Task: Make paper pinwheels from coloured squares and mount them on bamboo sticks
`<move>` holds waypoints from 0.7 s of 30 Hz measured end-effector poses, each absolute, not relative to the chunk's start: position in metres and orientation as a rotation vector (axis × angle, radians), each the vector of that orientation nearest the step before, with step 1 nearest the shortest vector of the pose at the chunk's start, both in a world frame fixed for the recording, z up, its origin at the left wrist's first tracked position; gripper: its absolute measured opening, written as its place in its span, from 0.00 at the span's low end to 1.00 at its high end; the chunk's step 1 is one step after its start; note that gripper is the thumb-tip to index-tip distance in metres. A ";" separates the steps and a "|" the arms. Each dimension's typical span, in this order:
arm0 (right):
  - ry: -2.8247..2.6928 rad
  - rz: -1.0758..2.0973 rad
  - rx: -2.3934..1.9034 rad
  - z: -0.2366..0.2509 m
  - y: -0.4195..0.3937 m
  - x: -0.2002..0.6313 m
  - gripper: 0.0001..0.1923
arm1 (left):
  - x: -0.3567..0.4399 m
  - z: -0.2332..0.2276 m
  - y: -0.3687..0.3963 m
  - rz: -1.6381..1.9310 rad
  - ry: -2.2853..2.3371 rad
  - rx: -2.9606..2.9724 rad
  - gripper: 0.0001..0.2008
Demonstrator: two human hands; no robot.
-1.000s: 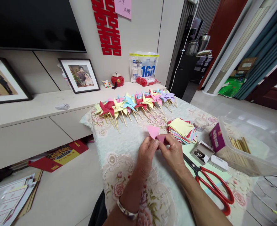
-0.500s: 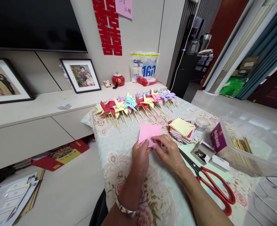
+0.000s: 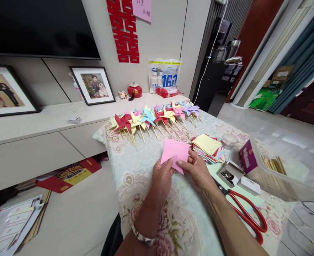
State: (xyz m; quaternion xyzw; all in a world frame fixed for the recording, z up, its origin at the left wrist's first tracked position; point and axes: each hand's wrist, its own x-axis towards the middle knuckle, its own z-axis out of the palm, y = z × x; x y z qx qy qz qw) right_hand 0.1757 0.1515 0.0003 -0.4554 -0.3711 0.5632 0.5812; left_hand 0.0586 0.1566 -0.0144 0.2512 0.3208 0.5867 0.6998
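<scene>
Both hands hold a pink paper square [image 3: 175, 152] just above the floral tablecloth [image 3: 151, 199]. My left hand [image 3: 162, 179] pinches its lower left edge and my right hand [image 3: 198, 170] pinches its lower right corner. The sheet is unfolded and tilted, one corner pointing down between my fingers. Just to the right lies a stack of coloured paper squares [image 3: 207, 147], yellow on top. A row of finished paper pinwheels on sticks [image 3: 153, 119] lies across the far end of the table.
Red-handled scissors [image 3: 246, 213] lie right of my right arm. A small open box of pins [image 3: 227, 174], a purple box [image 3: 246, 156], a small round container [image 3: 228, 140] and a clear plastic bin of wooden sticks [image 3: 279, 167] stand at the right. A low cabinet [image 3: 39, 135] runs along the left.
The pink paper was folded small between my fingers, then opened flat on the table. Now both hands have lifted the open sheet slightly and turned it corner-down.
</scene>
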 end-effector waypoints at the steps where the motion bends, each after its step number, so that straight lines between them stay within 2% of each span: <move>1: -0.863 1.317 -1.056 0.000 0.151 0.175 0.30 | 0.059 -0.014 0.156 1.305 0.706 0.550 0.20; 5: -0.829 1.288 -1.064 -0.004 0.152 0.176 0.26 | 0.060 -0.011 0.154 1.283 0.699 0.577 0.19; 21: -0.747 1.210 -1.086 0.001 0.153 0.182 0.22 | 0.054 -0.013 0.156 1.278 0.872 0.525 0.14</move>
